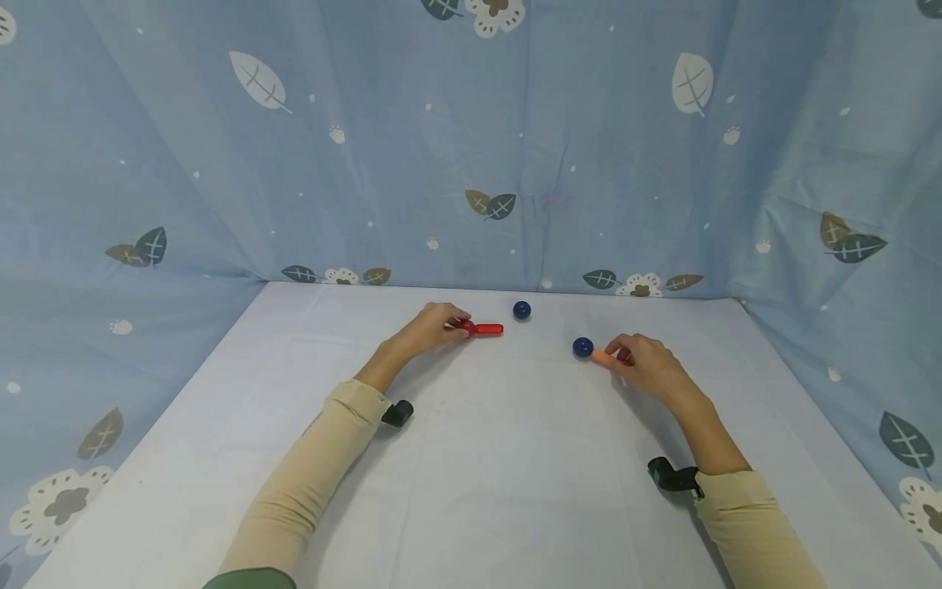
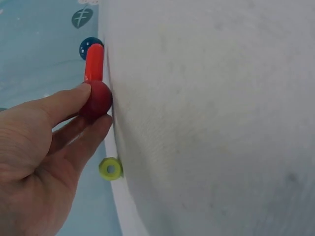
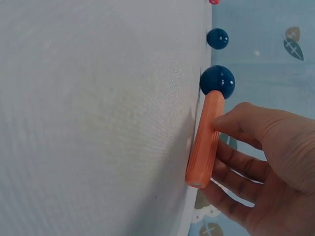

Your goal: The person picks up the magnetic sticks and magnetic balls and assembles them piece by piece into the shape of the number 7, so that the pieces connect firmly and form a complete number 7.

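The grip of the left hand pinches a red ball; a red rod meets that ball and points beyond the fingertips. The right hand pinches an orange rod, whose far end touches a dark blue ball above the white-covered bench.

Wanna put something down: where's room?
The white table is bare between left sleeve and right sleeve, and outside both. Crowded farther back: left hand, red ball, red stick, green ring, farther blue ball, nearer blue ball, orange stick, right hand.

Near tabletop offers passage; blue ball obstructs, perhaps green ring.
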Demonstrator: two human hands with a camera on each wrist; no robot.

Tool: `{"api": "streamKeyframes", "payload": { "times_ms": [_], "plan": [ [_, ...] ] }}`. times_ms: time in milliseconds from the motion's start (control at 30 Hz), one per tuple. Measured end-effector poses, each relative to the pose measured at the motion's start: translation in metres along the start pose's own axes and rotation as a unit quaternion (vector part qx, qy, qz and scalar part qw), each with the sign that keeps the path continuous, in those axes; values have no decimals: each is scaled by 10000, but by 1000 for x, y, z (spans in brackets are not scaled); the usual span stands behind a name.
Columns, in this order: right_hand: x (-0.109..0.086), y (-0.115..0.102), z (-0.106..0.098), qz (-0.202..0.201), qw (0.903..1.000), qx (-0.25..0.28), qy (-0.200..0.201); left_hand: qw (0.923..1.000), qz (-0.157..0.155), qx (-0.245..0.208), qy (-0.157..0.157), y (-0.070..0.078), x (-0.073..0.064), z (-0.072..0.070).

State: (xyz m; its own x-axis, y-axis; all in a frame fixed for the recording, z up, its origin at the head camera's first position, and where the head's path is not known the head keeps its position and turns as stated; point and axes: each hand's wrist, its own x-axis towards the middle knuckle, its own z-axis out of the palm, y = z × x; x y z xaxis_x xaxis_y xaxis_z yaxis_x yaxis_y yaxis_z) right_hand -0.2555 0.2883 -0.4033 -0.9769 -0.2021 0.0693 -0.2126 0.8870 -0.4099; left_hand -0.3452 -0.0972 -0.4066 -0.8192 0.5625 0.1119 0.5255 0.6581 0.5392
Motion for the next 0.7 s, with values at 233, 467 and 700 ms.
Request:
{"api": "streamKeyframes", "payload": {
  "times_ms": [233, 467, 700],
  "plan": [
    [0, -3, -1, -35, 10000, -29, -16, 9999, -109, -113, 1, -1, 0, -1],
    [-1, -8, -3, 7, 10000, -39, -88, 10000, -22, -8, -56, -3, 1, 1],
    [-2, -9, -2, 18, 10000, -15, -94, 10000, -10, 0, -68, -3, 0, 0]
  ]
}}
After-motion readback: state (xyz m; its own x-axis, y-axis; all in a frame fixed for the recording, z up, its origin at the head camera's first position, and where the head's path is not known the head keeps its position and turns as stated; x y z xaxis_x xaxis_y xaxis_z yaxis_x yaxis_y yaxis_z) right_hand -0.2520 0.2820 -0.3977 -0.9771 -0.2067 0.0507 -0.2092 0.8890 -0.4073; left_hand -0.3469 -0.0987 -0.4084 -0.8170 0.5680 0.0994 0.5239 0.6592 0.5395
